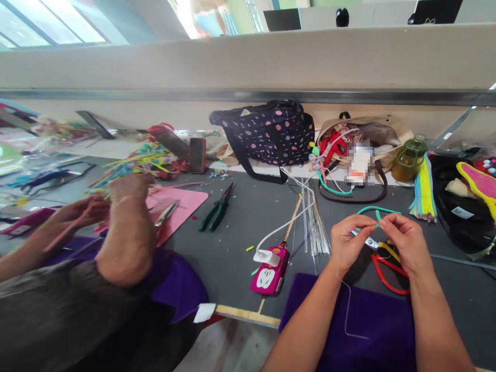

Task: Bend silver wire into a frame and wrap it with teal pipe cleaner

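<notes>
My left hand [349,242] and my right hand [405,243] meet fingertip to fingertip, both pinched on a green pipe cleaner [377,217]. One short end of it stands up between the fingers, and a longer curved green length shows just behind them. A thin pale thread or wire [347,310] trails below my left hand onto the purple cloth [380,315]. Under my hands lie pliers [382,276] with red and yellow handles, partly hidden by my right hand.
A magenta power strip [270,276] with a white plug stands left of my arms, beside thin wires [318,227]. Green-handled pliers [217,209] lie farther left. A co-worker's arms [126,227] reach in at left. Bags [271,134], a bottle [411,157] and striped pipe cleaners [424,188] line the back.
</notes>
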The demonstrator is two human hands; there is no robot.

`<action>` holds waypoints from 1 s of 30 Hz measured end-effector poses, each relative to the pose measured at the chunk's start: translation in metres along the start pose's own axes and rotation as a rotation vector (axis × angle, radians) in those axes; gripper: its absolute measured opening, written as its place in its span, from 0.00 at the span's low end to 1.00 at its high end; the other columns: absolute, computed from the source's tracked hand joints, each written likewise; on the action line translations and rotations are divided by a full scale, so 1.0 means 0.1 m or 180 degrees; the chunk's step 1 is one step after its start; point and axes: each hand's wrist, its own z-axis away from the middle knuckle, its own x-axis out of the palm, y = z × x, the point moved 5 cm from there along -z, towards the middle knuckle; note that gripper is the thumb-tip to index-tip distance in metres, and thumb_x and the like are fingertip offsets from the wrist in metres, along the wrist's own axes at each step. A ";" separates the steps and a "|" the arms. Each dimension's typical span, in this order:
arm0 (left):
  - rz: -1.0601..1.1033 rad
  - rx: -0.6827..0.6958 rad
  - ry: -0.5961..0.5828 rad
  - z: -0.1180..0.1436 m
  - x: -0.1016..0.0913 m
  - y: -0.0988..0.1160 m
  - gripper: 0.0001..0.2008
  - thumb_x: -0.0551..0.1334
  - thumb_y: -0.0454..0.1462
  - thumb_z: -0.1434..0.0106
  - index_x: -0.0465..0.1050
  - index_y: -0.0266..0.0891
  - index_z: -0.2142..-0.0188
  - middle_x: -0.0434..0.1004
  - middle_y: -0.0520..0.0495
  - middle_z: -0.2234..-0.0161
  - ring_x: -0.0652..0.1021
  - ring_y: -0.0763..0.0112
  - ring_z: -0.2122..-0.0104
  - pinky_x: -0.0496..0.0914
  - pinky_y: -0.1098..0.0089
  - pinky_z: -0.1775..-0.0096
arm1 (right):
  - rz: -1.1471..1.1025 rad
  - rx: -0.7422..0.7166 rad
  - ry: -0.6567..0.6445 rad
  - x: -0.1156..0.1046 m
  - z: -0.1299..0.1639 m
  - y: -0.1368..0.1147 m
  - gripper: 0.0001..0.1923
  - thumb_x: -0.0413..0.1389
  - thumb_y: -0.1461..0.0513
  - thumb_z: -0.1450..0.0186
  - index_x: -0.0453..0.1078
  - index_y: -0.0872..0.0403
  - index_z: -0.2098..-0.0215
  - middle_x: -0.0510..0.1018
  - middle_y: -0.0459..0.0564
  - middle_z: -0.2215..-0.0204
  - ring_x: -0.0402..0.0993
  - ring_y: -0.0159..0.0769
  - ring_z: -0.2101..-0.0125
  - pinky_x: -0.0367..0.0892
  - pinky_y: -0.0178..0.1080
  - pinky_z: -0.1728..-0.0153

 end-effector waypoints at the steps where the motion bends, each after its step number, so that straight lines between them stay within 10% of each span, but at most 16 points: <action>1: 0.0004 -0.0080 0.0039 0.00 -0.01 -0.03 0.05 0.68 0.38 0.41 0.81 0.39 0.71 0.81 0.46 0.70 0.79 0.68 0.68 0.72 0.68 0.62 | 0.0119 -0.0110 0.0046 0.00 0.00 0.00 0.14 0.63 0.51 0.42 0.71 0.54 0.73 0.72 0.44 0.78 0.64 0.30 0.76 0.62 0.33 0.75; 12: 0.0719 -0.0969 0.0300 0.02 0.00 -0.30 0.08 0.72 0.39 0.47 0.80 0.37 0.71 0.80 0.48 0.71 0.77 0.71 0.70 0.72 0.70 0.62 | 0.1432 -0.1904 0.0154 0.04 0.11 -0.26 0.04 0.56 0.61 0.33 0.74 0.49 0.63 0.78 0.48 0.66 0.74 0.37 0.63 0.69 0.41 0.62; 30: 0.0119 -0.0154 0.0225 0.00 -0.05 -0.14 0.05 0.69 0.39 0.42 0.80 0.38 0.70 0.80 0.47 0.70 0.78 0.70 0.68 0.71 0.70 0.64 | 0.1804 -0.2312 0.0028 0.08 0.13 -0.29 0.06 0.54 0.66 0.32 0.72 0.50 0.61 0.77 0.48 0.67 0.72 0.36 0.64 0.68 0.41 0.62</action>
